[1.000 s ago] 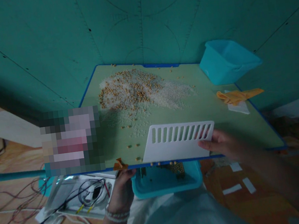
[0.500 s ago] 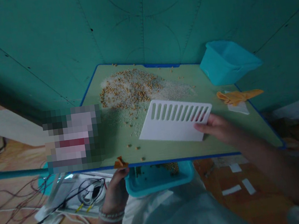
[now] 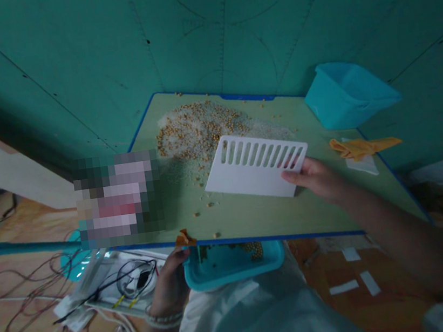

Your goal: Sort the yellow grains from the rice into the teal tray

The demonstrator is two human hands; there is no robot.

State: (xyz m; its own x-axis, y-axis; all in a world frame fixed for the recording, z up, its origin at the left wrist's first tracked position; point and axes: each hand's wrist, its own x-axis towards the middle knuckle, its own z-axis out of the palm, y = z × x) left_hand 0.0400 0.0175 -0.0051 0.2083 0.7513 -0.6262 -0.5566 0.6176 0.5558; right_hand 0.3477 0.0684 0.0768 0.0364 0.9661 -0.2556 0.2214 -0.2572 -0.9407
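My right hand (image 3: 316,179) grips the right end of a white slotted scraper (image 3: 254,166), which stands tilted on the green board (image 3: 325,212) just in front of a heap of yellow beans mixed with white grains (image 3: 204,127). Below the board's near edge my left hand (image 3: 170,284) holds a teal tray (image 3: 234,265) by its left end. Some beans lie in that tray. A few loose beans (image 3: 209,205) are scattered on the board near the scraper.
A teal tub (image 3: 349,96) stands at the board's far right corner, with an orange cloth (image 3: 361,147) on white paper beside it. A blurred object (image 3: 115,199) sits at the board's left edge. Cables and a white device (image 3: 111,289) lie on the floor to the left.
My right hand has carried the scraper from the board's near edge back up to the heap. The tray in my left hand has shifted slightly left.
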